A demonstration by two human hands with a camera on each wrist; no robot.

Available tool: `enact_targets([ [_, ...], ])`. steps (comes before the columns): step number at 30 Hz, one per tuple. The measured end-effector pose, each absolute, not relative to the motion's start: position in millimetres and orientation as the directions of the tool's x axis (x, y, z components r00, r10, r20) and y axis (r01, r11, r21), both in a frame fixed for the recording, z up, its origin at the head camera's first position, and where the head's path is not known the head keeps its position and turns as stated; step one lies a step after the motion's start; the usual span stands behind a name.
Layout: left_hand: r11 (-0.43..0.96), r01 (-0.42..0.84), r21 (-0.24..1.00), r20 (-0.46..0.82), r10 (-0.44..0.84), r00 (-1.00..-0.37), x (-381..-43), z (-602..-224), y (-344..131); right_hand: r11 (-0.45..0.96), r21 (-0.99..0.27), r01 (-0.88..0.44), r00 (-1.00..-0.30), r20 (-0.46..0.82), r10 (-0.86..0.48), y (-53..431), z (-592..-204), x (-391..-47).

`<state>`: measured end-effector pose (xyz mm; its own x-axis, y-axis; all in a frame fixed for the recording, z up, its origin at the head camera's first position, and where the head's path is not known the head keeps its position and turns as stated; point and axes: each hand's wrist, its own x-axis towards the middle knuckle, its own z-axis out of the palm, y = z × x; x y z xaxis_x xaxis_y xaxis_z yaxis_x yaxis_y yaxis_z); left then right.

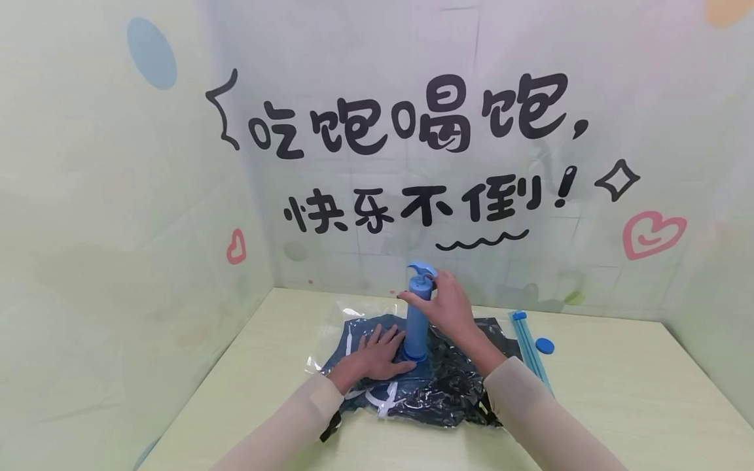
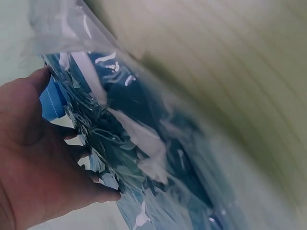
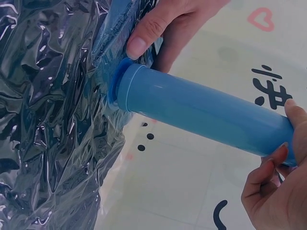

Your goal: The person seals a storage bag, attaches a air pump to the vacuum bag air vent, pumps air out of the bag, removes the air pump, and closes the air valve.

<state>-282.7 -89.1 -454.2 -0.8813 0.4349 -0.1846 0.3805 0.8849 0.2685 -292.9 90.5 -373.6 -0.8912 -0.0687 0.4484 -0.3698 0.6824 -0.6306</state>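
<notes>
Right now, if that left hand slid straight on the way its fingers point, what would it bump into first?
Probably the blue pump: the left hand lies spread on the plastic bag, angled towards the pump's lower end. Whether they touch is unclear.

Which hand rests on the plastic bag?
The left hand, spread at the base of the blue pump; the right hand grips the pump's upper end.

"吃饱喝饱, 快乐不倒!" on the backdrop (image 1: pixel 412 170)
</notes>
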Motion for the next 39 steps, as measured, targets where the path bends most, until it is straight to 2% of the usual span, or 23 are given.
enact_targets([
  [15, 0.891, 0.381, 0.245, -0.147, 0.423, -0.894, -281.4, -460.9, -87.0, 0.676, -0.631, -0.38, -0.89, 0.449, -0.081, 92.3, -373.9, -293.5],
  [31, 0.896, 0.397, 0.197, -0.166, 0.43, -0.887, -279.4, -466.0, -89.9, 0.684, -0.628, -0.371, -0.893, 0.443, -0.077, 93.4, -371.8, -291.2],
  [39, 0.896, 0.39, 0.211, -0.184, 0.429, -0.885, -281.7, -468.9, -91.1, 0.673, -0.627, -0.392, -0.885, 0.457, -0.09, 93.8, -372.5, -291.1],
])
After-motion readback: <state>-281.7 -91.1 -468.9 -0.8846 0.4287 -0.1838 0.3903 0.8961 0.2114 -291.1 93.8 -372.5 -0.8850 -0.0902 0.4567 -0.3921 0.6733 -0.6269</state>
